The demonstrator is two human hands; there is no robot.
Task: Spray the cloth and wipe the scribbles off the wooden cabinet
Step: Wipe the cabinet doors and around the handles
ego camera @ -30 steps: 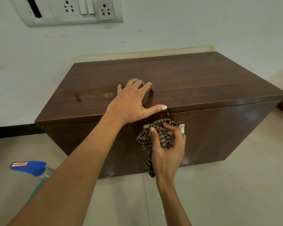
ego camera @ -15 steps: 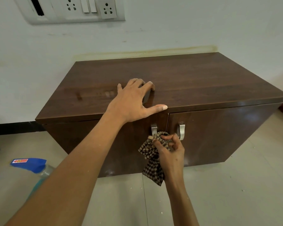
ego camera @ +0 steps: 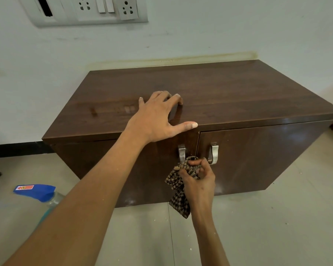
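Head view, sole entry. Wooden cabinet point(ego camera: 229, 96): dark brown, two doors, standing on the floor point(ego camera: 277, 227) against a pale wall point(ego camera: 181, 41); its top is showing a glossy streaked patch left of centre, and whether any scribbles are remaining there cannot be told. Your left hand point(ego camera: 156, 120): you are resting it open on the cabinet top at the front edge, fingers spread and bent at the tips, thumb lying along the edge. Your right hand point(ego camera: 198, 179): you are closing it around a checked brown-and-cream cloth point(ego camera: 178, 191), pinching the bunched upper part between fingertips and thumb while the loose end is hanging down in front of the left door. The cloth is sitting just below the left metal handle point(ego camera: 181, 153) and beside the seam between the doors; the right metal handle point(ego camera: 214, 153) is showing just beyond your knuckles. Spray bottle point(ego camera: 37, 191): blue trigger head with a red label, clear body, on the floor at lower left, partly hidden behind your left forearm, well apart from both hands. Switch and socket panel point(ego camera: 88, 10): white, mounted on the wall above the cabinet.
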